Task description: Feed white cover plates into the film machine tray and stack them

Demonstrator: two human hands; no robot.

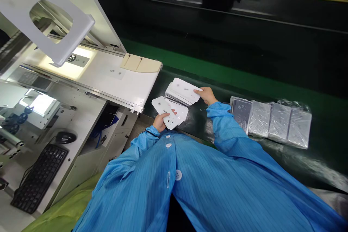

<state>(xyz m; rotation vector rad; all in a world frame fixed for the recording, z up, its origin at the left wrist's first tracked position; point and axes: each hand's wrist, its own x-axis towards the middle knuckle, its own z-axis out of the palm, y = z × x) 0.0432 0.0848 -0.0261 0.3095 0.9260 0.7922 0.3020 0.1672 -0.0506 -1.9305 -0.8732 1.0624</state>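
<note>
My left hand (pixel 160 121) is closed on white printed cards (pixel 164 107), fanned so that one lies across another, close in front of my body. Small dark marks show on the upper card. My right hand (pixel 207 95) pinches the right end of a white card (pixel 185 87) at the top of a stack (pixel 176 97). The stack rests on the dark work surface, its edges slightly uneven. Whether the right hand grips only the top card or several, I cannot tell.
At left, a white conveyor belt (pixel 100 79) carries similar cards under a lit machine. A cream guide piece (pixel 141 63) sits at its end. Several plastic-wrapped packs (pixel 259 117) stand in a row at right. A keyboard (pixel 40 177) and mouse (pixel 65 137) lie lower left.
</note>
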